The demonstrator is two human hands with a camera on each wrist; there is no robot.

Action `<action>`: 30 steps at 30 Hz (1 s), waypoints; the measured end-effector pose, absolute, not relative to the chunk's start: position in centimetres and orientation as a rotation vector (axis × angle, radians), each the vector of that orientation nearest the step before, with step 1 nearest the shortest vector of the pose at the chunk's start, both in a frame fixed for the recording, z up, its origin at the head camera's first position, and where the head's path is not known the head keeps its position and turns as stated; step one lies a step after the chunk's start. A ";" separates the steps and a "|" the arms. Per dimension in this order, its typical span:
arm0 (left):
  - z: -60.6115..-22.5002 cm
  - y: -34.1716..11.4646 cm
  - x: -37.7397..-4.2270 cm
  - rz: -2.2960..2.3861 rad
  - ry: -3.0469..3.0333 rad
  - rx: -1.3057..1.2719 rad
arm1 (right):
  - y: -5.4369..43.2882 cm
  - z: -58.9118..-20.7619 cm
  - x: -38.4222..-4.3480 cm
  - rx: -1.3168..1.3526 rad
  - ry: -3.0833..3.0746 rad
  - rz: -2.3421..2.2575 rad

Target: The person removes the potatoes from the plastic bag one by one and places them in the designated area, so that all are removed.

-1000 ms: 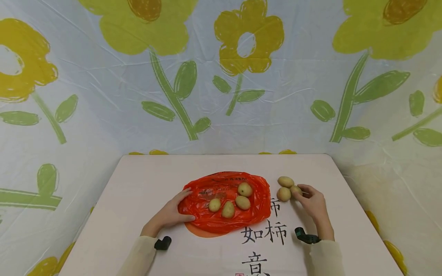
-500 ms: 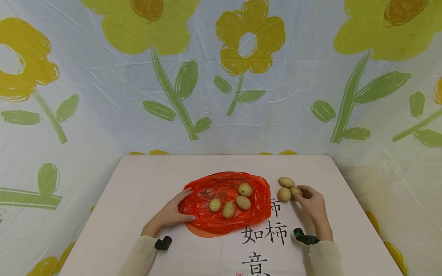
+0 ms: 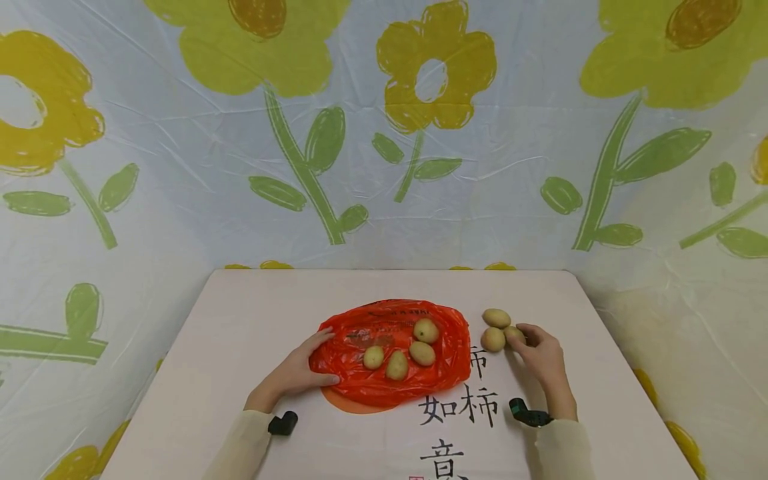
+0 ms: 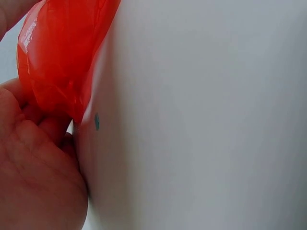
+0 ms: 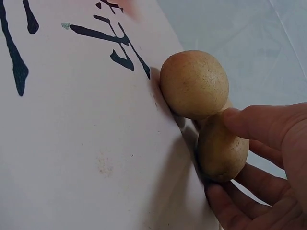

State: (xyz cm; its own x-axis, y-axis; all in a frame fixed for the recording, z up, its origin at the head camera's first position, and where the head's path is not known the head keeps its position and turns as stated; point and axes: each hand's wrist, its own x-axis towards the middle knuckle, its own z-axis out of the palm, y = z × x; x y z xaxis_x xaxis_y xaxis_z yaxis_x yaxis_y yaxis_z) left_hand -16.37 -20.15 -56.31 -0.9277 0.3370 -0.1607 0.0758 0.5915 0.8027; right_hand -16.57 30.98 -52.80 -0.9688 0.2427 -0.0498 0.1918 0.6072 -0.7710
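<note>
Nearest me, black brush characters (image 3: 442,457) run down the pale tabletop (image 3: 228,333). Beyond, my left hand (image 3: 294,370), thumb and fingers spread wide, grips the left edge of the red plastic bag (image 3: 345,373), probably steadying that thin, glossy, crinkled film. Four potatoes (image 3: 397,365) sit in its hollow. To the right, my right hand (image 3: 545,355) pinches a smooth, egg-shaped potato (image 5: 223,148), thumb opposing fingers, presumably so it can't roll. A rounder, speckled potato (image 5: 194,85) touches it; farthest, an oval potato (image 3: 496,318).

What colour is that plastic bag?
The plastic bag is bright red, best seen in the head view.
</note>
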 end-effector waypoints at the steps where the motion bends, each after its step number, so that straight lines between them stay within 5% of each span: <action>1: -56.3 -20.2 -16.4 1.250 2.529 0.334 | 31.0 -52.8 -16.5 -0.369 -2.769 1.315; 30: -56.7 -20.3 -16.4 1.265 2.519 0.346 | 31.3 -53.2 -16.8 -0.307 -2.807 1.260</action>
